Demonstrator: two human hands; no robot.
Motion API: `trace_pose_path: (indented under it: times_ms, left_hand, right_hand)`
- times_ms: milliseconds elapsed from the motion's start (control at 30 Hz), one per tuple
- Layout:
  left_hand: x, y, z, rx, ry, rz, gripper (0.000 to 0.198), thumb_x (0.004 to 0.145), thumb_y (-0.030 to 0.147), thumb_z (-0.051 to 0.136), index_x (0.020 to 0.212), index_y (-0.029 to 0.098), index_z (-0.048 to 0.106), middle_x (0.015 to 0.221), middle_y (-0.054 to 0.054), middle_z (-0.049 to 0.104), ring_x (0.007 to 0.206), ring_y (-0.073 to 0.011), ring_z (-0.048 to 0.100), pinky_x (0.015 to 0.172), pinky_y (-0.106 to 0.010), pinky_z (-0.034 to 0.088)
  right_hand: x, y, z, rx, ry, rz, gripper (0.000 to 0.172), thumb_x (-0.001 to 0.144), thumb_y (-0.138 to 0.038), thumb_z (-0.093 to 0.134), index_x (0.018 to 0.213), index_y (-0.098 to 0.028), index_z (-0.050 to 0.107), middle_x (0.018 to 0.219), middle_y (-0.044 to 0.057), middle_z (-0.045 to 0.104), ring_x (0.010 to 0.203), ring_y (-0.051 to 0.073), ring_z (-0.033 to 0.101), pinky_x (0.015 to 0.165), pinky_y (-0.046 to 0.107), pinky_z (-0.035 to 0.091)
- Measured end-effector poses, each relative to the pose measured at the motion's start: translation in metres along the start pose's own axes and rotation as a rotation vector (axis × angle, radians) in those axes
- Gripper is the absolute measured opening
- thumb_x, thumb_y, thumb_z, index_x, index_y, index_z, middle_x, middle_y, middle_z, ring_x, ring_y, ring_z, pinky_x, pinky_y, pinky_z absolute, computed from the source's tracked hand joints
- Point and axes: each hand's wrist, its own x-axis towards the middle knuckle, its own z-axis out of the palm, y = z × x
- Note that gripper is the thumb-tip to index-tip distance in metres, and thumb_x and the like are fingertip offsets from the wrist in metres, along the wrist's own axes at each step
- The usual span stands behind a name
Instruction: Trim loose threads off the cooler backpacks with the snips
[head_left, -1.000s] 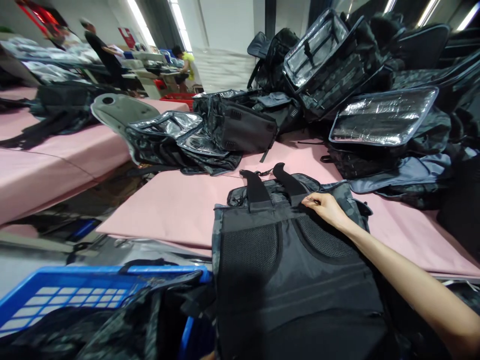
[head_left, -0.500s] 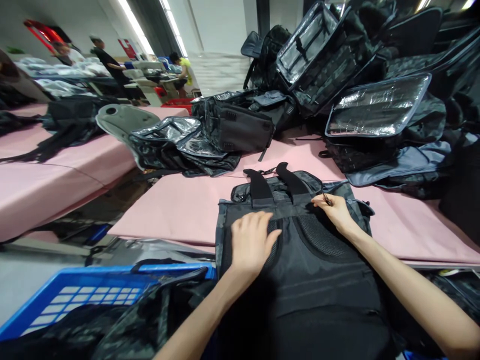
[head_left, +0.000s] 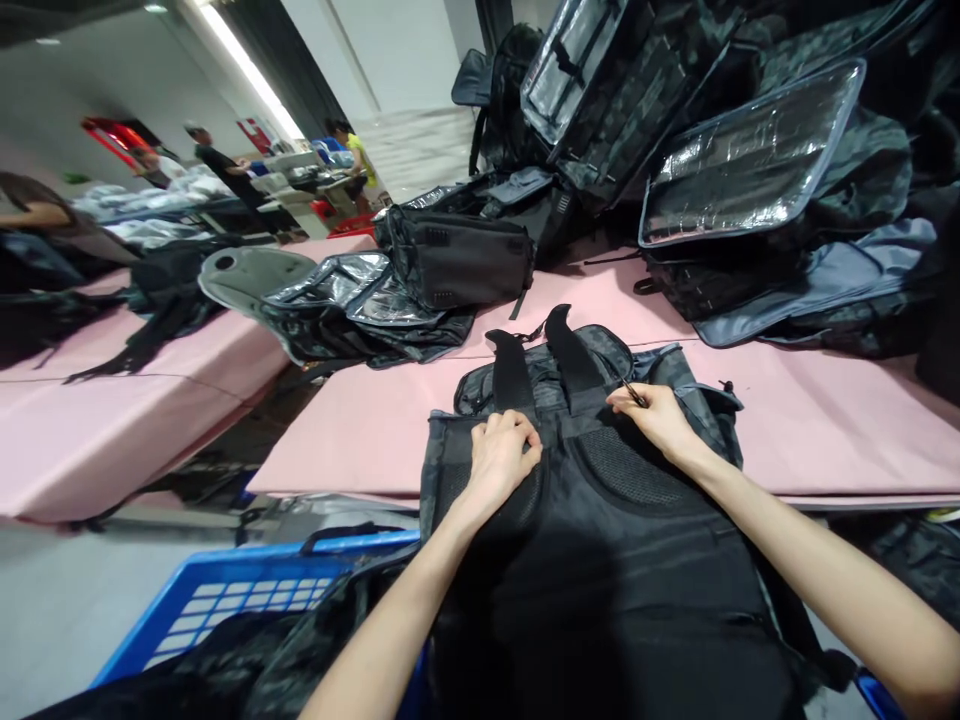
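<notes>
A black backpack (head_left: 637,570) lies back panel up in front of me, hanging over the near table edge. It has mesh pads and two dark shoulder straps (head_left: 513,375) pointing away from me. My left hand (head_left: 501,455) presses its curled fingers together on the fabric at the foot of the left strap. Thumb and forefinger meet there. My right hand (head_left: 660,420) is closed around a small, slim dark tool that looks like thread snips (head_left: 636,394). Its fingertips touch the seam by the right strap's base; the tool is partly hidden by the fingers.
A blue basket (head_left: 187,590) with dark bags stands below left. Foil-lined bags (head_left: 750,160) are heaped at the back right, and another open bag (head_left: 337,290) lies at the back left of the pink table (head_left: 345,430). Several people are farther off at the left.
My left hand has gone from lying flat with fingers spread to fingers curled on the backpack. The right hand stays by the right strap's base with the tool. The view has shifted slightly.
</notes>
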Motion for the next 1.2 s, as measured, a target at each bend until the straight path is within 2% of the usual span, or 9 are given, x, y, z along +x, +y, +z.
trace_pose_path:
  times_ms: [133,267,367,467,567,633,767,1000,1200]
  left_hand:
    - [0.017,-0.008,-0.004,0.066,0.188,-0.207,0.036,0.083,0.032,0.045,0.114,0.016,0.054,0.119,-0.014,0.053,0.110,-0.0296,0.045,0.088,-0.043,0.035]
    - [0.046,-0.020,-0.007,0.025,0.016,-0.393,0.070,0.079,0.052,0.047,0.128,0.003,0.039,0.113,-0.026,0.056,0.108,-0.0390,0.049,0.089,-0.053,0.033]
    - [0.056,-0.023,-0.017,-0.286,0.031,-0.369,0.067,0.075,0.046,0.054,0.128,0.006,0.041,0.117,-0.022,0.055,0.110,-0.0327,0.050,0.092,-0.046,0.035]
    - [0.047,-0.018,-0.044,-0.788,0.178,-0.265,0.061,0.071,0.038,0.058,0.124,0.009,0.045,0.119,-0.015,0.055,0.101,-0.0224,0.055,0.085,-0.032,0.042]
    - [0.030,-0.006,-0.078,-1.154,0.161,-0.274,0.063,0.062,0.034,0.067,0.118,0.011,0.050,0.102,-0.009,0.063,0.076,-0.0149,0.059,0.070,-0.026,0.046]
    - [0.019,0.004,-0.095,-1.272,0.143,-0.301,0.061,0.055,0.029,0.072,0.111,0.010,0.054,0.089,-0.006,0.065,0.065,-0.0112,0.057,0.062,-0.023,0.045]
    - [0.008,0.016,-0.107,-1.382,0.152,-0.321,0.055,0.050,0.023,0.075,0.101,0.010,0.059,0.077,-0.002,0.065,0.058,-0.0089,0.055,0.055,-0.020,0.042]
    - [-0.003,0.020,-0.108,-1.415,0.140,-0.323,0.052,0.050,0.020,0.075,0.099,0.011,0.060,0.076,-0.001,0.066,0.057,-0.0083,0.055,0.055,-0.019,0.042]
    - [-0.004,0.036,-0.117,-1.420,0.042,-0.260,0.042,0.054,0.019,0.074,0.093,0.011,0.063,0.082,-0.003,0.068,0.063,-0.0095,0.058,0.062,-0.020,0.045]
  right_hand:
    - [0.000,0.001,0.000,0.013,-0.014,-0.025,0.018,0.072,-0.030,0.054,0.068,-0.017,0.064,0.069,0.001,0.065,0.070,0.016,0.059,0.068,0.027,0.043]
    - [0.000,-0.001,0.001,0.003,-0.005,-0.031,0.017,0.072,-0.029,0.053,0.067,-0.016,0.063,0.068,0.001,0.064,0.070,0.016,0.059,0.069,0.027,0.043]
    - [-0.007,-0.009,-0.002,-0.022,-0.024,-0.045,0.015,0.073,-0.023,0.051,0.069,-0.016,0.064,0.070,0.001,0.065,0.072,0.016,0.060,0.069,0.026,0.043]
    - [-0.026,-0.031,-0.008,-0.234,-0.112,-0.296,0.019,0.076,-0.016,0.048,0.076,-0.019,0.066,0.079,0.001,0.065,0.074,0.013,0.059,0.068,0.023,0.041]
    - [-0.052,-0.064,-0.010,-0.607,-0.195,-0.649,0.029,0.079,-0.010,0.046,0.098,-0.023,0.064,0.095,0.002,0.062,0.074,0.011,0.055,0.065,0.023,0.036]
    - [-0.069,-0.083,-0.005,-0.831,-0.225,-0.750,0.039,0.079,-0.007,0.045,0.112,-0.023,0.057,0.100,0.004,0.059,0.073,0.012,0.053,0.063,0.025,0.035]
    - [-0.094,-0.100,0.009,-1.036,-0.199,-0.730,0.042,0.083,-0.005,0.039,0.120,-0.020,0.050,0.094,0.005,0.056,0.069,0.013,0.050,0.060,0.027,0.033]
    - [-0.122,-0.085,0.002,-0.958,-0.314,-0.696,0.044,0.075,-0.006,0.047,0.114,-0.024,0.053,0.093,0.003,0.055,0.071,0.012,0.048,0.059,0.026,0.031]
    - [-0.120,-0.108,0.010,-1.023,-0.157,-0.700,0.055,0.078,-0.005,0.043,0.128,-0.029,0.044,0.089,0.003,0.056,0.067,0.012,0.050,0.058,0.025,0.032]
